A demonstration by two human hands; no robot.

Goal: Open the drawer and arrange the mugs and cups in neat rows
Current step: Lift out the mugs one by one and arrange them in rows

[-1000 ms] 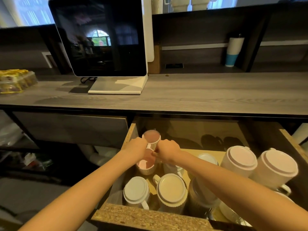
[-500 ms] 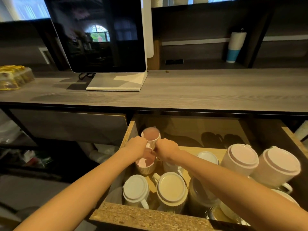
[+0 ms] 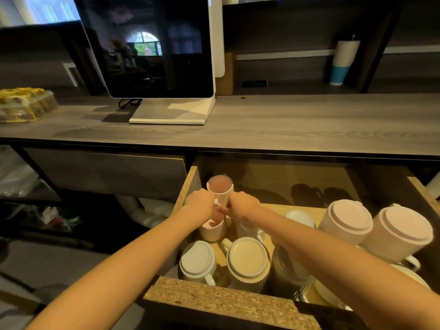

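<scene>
Head camera is showing my left hand (image 3: 199, 206) and right hand (image 3: 242, 207) closing around two pink ribbed cups (image 3: 220, 190) sitting upright at the far-left of the open drawer (image 3: 228, 303), behind upside-down mugs (image 3: 247, 260).

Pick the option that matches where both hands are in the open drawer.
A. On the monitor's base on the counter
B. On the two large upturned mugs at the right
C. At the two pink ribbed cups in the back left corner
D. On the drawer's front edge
C: the left hand and right hand meet at the pink ribbed cups in the back left of the drawer, far from the large upturned mugs.
</scene>
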